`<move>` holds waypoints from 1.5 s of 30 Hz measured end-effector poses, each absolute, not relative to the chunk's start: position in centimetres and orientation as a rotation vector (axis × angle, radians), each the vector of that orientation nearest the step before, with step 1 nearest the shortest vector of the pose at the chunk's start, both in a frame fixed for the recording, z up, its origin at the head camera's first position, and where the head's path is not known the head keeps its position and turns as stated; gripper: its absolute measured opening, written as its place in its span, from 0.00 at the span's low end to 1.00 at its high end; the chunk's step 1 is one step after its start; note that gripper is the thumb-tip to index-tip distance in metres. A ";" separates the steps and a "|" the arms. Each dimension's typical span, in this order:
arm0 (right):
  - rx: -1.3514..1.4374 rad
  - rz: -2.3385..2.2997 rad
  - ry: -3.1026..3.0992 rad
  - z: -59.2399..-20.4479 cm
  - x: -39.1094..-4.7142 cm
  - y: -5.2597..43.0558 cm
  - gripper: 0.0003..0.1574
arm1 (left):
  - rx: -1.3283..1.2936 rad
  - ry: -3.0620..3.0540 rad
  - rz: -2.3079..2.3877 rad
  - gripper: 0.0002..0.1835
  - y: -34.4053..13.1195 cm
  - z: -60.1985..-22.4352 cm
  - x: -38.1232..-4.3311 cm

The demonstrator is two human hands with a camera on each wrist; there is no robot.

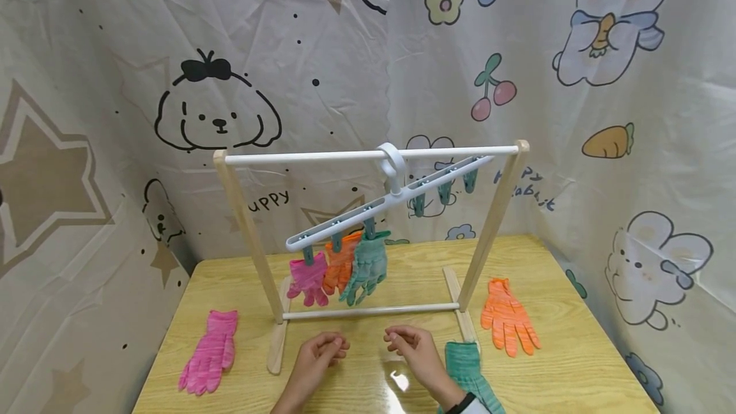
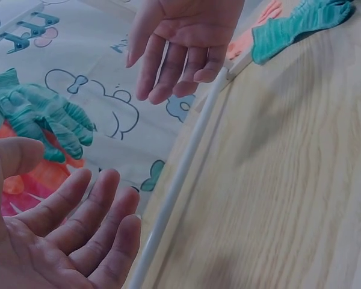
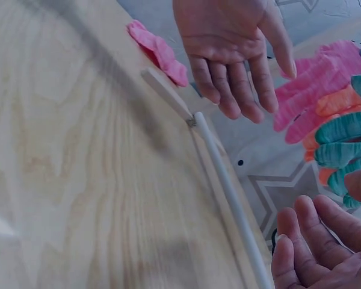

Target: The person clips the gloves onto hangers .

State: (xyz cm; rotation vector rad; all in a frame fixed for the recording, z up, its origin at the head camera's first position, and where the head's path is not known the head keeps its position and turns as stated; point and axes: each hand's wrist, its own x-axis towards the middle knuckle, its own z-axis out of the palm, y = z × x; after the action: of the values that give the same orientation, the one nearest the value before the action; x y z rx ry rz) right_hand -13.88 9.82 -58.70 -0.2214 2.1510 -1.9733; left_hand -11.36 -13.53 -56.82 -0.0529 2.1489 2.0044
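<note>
1. Pink glove [image 1: 210, 353], loose: lies on the wood-grain table [image 1: 356, 391] between 7 and 8 o'clock (hours read about the centre of the head view), fingers pointing toward 7.
2. Wooden rack [image 1: 247, 235] with white rods: stands across the table, its left post between 7 and 9 o'clock.
3. Pink hanging glove [image 1: 308, 280]: clipped at 7 o'clock by its cuff, fingers downward.
4. Left hand [image 1: 319, 360]: between 6 and 7 o'clock, near the rack's lower rod and apart from it; fingers loosely bent, grasping nothing.
5. Orange hanging glove [image 1: 340, 264]: clipped between 6 and 7 o'clock, partly hidden by its green neighbour.
6. Green hanging glove [image 1: 370, 264]: clipped at 6 o'clock, fingers downward.
7. White hanger [image 1: 397, 195]: hooked over the top rod, slanting from 8 o'clock to between 2 and 3.
8. Right hand [image 1: 418, 356]: between 5 and 6 o'clock, facing the left hand across a gap; fingers relaxed, gripping nothing. Dark band [image 1: 462, 403] at the wrist.
9. Green clips [image 1: 444, 192]: three, near 3 o'clock, under the hanger.
10. Green loose glove [image 1: 464, 363]: on the table at 5 o'clock, just beside the right forearm.
11. Orange loose glove [image 1: 508, 318]: on the table between 4 and 5 o'clock, fingers toward 5.
</note>
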 end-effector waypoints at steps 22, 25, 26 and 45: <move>-0.329 -1.975 2.119 -60.4 -11.3 9.6 0.27 | -0.021 2.113 1.952 0.24 -12.5 -58.2 -10.0; -0.319 -1.965 2.113 -60.5 -11.1 9.5 0.26 | -0.003 2.111 1.963 0.24 -12.3 -58.3 -9.8; -0.319 -1.960 2.110 -60.6 -11.0 9.5 0.26 | 0.000 2.108 1.965 0.24 -12.2 -58.4 -9.7; -0.275 -1.958 1.950 -60.7 -9.8 9.8 0.29 | -0.013 2.080 1.951 0.26 -12.1 -59.8 -9.1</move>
State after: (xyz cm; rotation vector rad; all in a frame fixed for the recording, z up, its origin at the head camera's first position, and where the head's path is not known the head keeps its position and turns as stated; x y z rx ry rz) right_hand -9.80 9.77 -60.69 -0.2750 1.9504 -1.9577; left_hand -9.07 -12.05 -59.85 -0.0133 2.0802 1.9507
